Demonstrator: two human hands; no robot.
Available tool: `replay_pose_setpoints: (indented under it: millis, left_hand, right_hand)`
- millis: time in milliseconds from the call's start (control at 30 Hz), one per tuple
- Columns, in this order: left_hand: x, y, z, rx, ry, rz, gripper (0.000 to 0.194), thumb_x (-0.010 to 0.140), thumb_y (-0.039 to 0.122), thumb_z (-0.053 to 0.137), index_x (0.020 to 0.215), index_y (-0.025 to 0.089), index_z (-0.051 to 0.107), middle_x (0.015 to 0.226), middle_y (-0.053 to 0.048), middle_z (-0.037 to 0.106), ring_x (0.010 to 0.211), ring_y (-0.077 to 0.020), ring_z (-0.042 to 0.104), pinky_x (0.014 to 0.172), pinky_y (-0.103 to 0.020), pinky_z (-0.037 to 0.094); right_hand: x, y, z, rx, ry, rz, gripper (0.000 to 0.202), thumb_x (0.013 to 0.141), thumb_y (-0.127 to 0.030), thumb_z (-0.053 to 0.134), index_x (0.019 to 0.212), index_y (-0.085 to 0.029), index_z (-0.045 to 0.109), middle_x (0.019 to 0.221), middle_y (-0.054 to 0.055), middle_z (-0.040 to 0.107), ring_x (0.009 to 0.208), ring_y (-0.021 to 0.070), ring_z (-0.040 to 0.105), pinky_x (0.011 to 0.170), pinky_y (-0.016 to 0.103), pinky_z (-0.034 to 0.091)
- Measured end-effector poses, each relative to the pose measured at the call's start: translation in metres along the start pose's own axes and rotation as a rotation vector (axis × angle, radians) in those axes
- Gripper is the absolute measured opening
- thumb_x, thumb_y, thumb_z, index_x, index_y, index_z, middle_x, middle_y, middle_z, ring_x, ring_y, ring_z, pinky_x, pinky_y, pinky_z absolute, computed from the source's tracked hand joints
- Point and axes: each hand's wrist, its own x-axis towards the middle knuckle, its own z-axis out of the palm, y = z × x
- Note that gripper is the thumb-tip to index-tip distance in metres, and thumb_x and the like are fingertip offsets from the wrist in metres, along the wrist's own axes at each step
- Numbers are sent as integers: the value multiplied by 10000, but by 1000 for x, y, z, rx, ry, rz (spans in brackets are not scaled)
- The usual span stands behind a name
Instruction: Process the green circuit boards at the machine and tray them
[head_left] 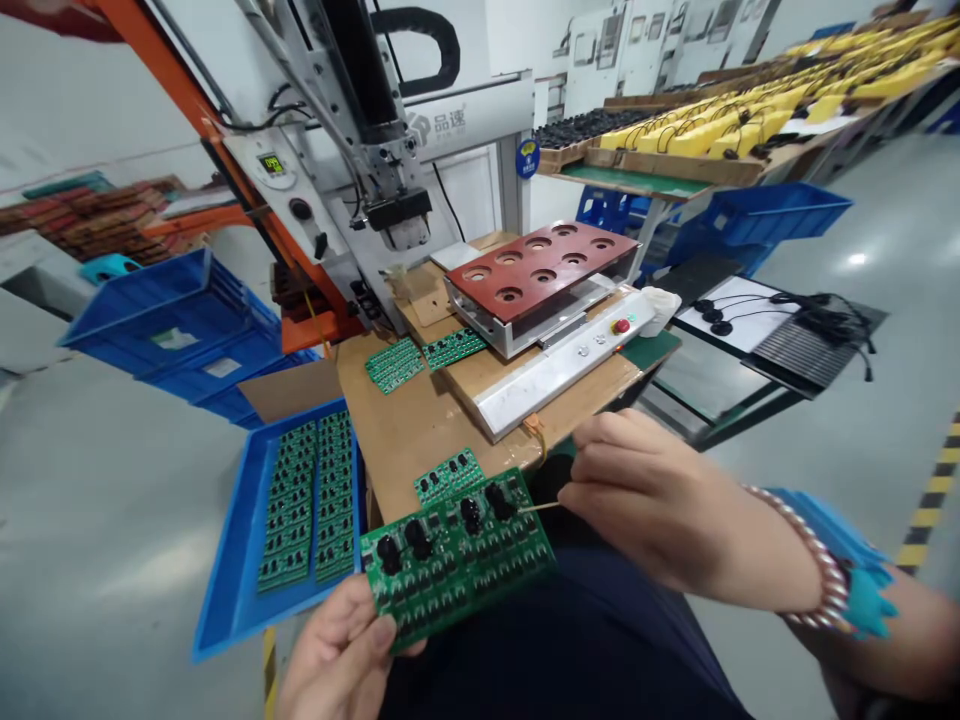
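Observation:
My left hand (349, 640) grips a green circuit board (465, 570) by its lower left corner, thumb on top. Black glossy blobs sit in a row along the board's upper half, above rows of small parts. My right hand (637, 495) pinches a thin pale stick (541, 507), whose tip reaches the rightmost blob; whether it touches cannot be made out. Just behind the held board, a similar circuit board (450, 476) lies on the brown work table (397, 440).
A machine with a red plate (540, 262) full of round holes stands behind. Its white control panel has a red button (621, 326). More boards (395, 364) lie beside it. At left, a blue tray (232, 560) holds stacked boards. Blue crates (172, 310) stand beyond.

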Motion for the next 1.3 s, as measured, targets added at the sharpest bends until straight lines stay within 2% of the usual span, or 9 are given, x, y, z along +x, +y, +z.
replay_pose_setpoints:
  millis: [200, 367, 467, 600, 833, 1067, 1300]
  left_hand:
    - [-1, 1, 5, -13, 25, 3, 191, 574, 278, 772, 716, 182, 689, 645, -43, 649, 705, -231, 600, 590, -286, 492]
    - [1, -1, 1, -10, 46, -14, 219, 542, 286, 788, 704, 180, 686, 706, -50, 673, 691, -226, 607, 562, -273, 485]
    - [0, 0, 2, 1, 26, -11, 203, 543, 294, 785, 665, 177, 672, 644, -44, 643, 676, -229, 600, 548, -273, 476]
    - [-3, 1, 8, -13, 43, 19, 186, 586, 289, 756, 718, 175, 688, 657, -43, 646, 648, -197, 574, 552, -258, 466]
    - [-3, 2, 9, -6, 35, 13, 214, 561, 300, 780, 706, 168, 694, 600, -23, 605, 553, -137, 501, 505, -216, 439]
    - [1, 0, -1, 39, 0, -28, 249, 552, 311, 784, 739, 164, 711, 663, -52, 635, 600, -167, 537, 530, -243, 466]
    - [-2, 1, 4, 40, 18, -6, 222, 541, 321, 790, 652, 162, 683, 558, -24, 580, 529, -136, 494, 493, -220, 440]
  right_hand:
    - [-1, 0, 0, 18, 11, -7, 159, 807, -60, 468, 811, -94, 623, 746, 83, 549, 755, 171, 395, 664, 339, 333]
    - [-1, 3, 0, 3, 41, 10, 156, 812, -66, 472, 828, -103, 623, 745, 80, 556, 768, 176, 409, 690, 349, 341]
    - [-1, 3, 0, 34, 53, -17, 145, 796, -53, 483, 825, -101, 617, 745, 81, 554, 757, 172, 408, 679, 342, 340]
    - [-4, 3, 0, 25, 39, 2, 128, 815, -75, 483, 799, -111, 604, 741, 78, 549, 762, 172, 411, 681, 343, 338]
    - [-4, 3, 3, 37, 38, 5, 109, 799, -61, 488, 793, -114, 582, 752, 71, 544, 764, 165, 402, 681, 342, 338]
    - [-4, 6, 2, 24, 54, 17, 109, 796, -55, 498, 782, -113, 588, 754, 73, 552, 775, 167, 408, 688, 343, 344]
    - [-4, 5, 1, 32, 40, 7, 123, 807, -59, 484, 773, -116, 588, 734, 70, 544, 751, 163, 398, 682, 344, 345]
